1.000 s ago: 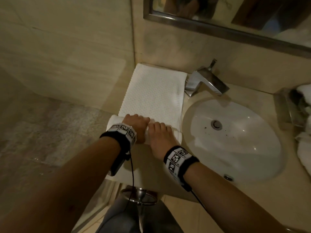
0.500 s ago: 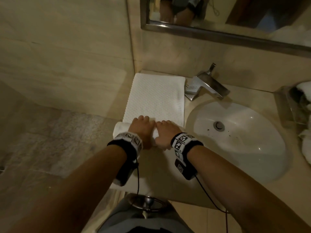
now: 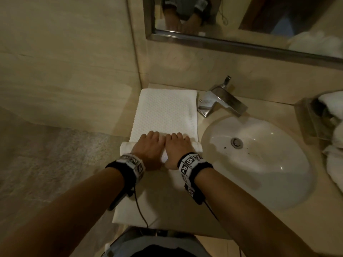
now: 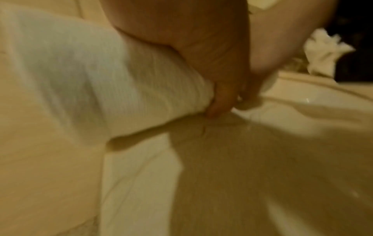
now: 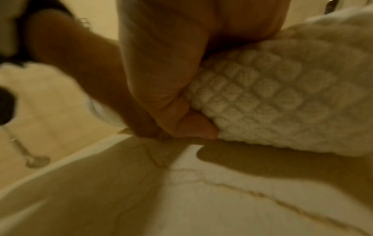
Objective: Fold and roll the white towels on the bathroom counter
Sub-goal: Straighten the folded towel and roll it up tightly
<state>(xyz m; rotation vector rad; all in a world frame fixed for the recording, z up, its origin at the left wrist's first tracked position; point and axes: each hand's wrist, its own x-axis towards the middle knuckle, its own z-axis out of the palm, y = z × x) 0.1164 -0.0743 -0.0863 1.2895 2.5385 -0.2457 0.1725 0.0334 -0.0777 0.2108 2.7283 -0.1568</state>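
On the beige stone bathroom counter, just left of the white oval sink basin, I am watching a long white waffle-textured towel lying flat, its far end reaching the back wall and its near end wound into a thick roll lying crosswise. I am seeing the left hand and the right hand sitting side by side on top of that roll, knuckles up, fingers curling over its far side. From the left wrist camera, blurred as it is, the left hand is wrapping over the roll with the thumb tucked against its near side, so it is gripping the towel roll. From the right wrist camera the right hand is doing likewise, its thumb pressing into the bumpy weave of the roll. Both wrists are wearing black bands with black-and-white square markers. Behind the basin a chrome angular faucet is standing near the towel's far right corner. At the far right edge of the counter more crumpled white towels are lying, well apart from the hands. Above, a metal-framed mirror is showing a reflection of the forearms.
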